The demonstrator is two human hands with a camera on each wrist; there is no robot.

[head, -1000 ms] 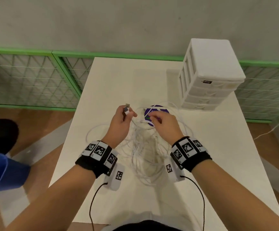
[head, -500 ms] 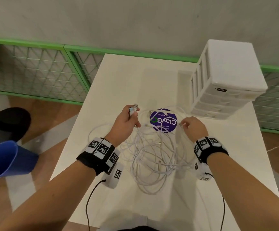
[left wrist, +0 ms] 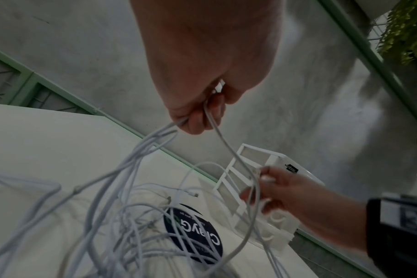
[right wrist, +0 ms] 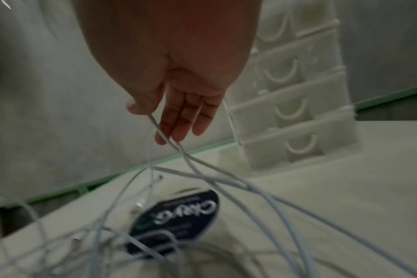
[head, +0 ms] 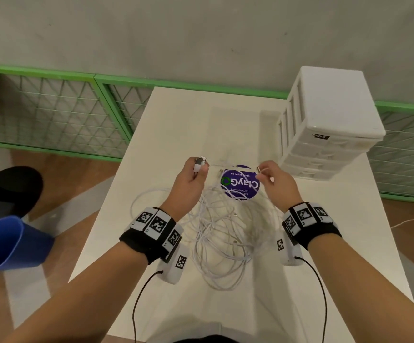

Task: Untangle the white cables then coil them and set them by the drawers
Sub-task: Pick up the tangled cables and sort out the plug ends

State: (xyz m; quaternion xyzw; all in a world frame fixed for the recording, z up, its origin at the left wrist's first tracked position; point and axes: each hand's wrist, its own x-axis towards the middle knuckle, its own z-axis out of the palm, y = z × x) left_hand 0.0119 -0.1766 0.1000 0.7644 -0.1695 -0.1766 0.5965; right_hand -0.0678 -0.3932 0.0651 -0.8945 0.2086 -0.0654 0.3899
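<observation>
A: While the white cables [head: 222, 233] lie in a loose tangle of thin, smooth, round cords at the middle of the tabletop [head: 191, 115], what is held by each grip?

B: A flat, rectangular white plug with a metal end is gripped by the left hand [head: 188, 180], fingers curled round it, at about 11 o'clock from the tangle. A thin strand is pinched between thumb and forefinger of the right hand [head: 276, 180], at about 1 o'clock; its other fingers are left fairly straight.

A: What is shown of the drawers [head: 324, 125]?

B: A boxy white plastic unit is seen at 2 o'clock on the tabletop, near the right hand but apart from it, with a small dark label under its lid. A round purple sticker [head: 239, 185], printed in white letters, is seen flat on the matte, pale tabletop between the two hands, partly crossed by cords.

A: What is given by one view and not another?

B: From the left wrist, several cords are seen hanging from the curled fingers [left wrist: 195, 120], and small metal-tipped connectors lying beside the sticker. From the right wrist, curved moulded handles on the drawer fronts [right wrist: 295, 112] are shown, though blurred. Only from the head view are the green-framed wire mesh panels [head: 52, 112] and a blue plastic cup [head: 8, 243] at 9 o'clock made out.
</observation>
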